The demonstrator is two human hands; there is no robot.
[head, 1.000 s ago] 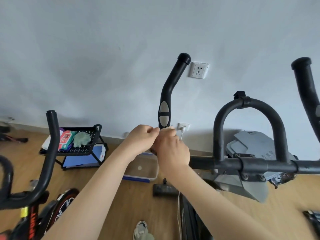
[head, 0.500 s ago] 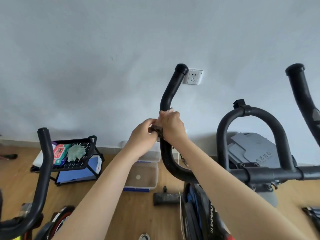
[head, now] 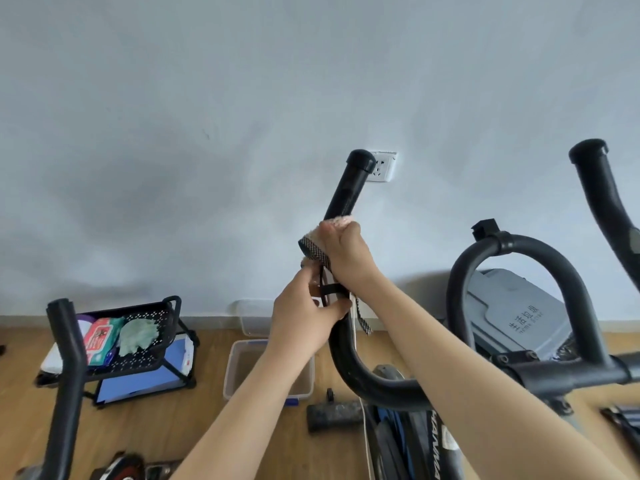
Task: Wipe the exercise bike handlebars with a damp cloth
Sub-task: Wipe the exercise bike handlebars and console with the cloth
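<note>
The bike's left bar (head: 347, 194) stands nearly upright in front of the person. Its long axis runs from the bend (head: 351, 374), low and near, up to the end cap (head: 360, 161), leaning a little right at the top. The right hand (head: 344, 252) is closed tight round the cloth (head: 312, 249), which wraps the bar about midway up, so the bare stretch lies straight above that hand. The left hand (head: 304, 317) sits just below, against the cloth's lower edge, fingers and thumb curled round the bar where a dark strip of the cloth hangs; whether it pinches that strip too I cannot tell. By my judgement the next stroke goes up the axis toward the cap, right hand leading, left steadying
</note>
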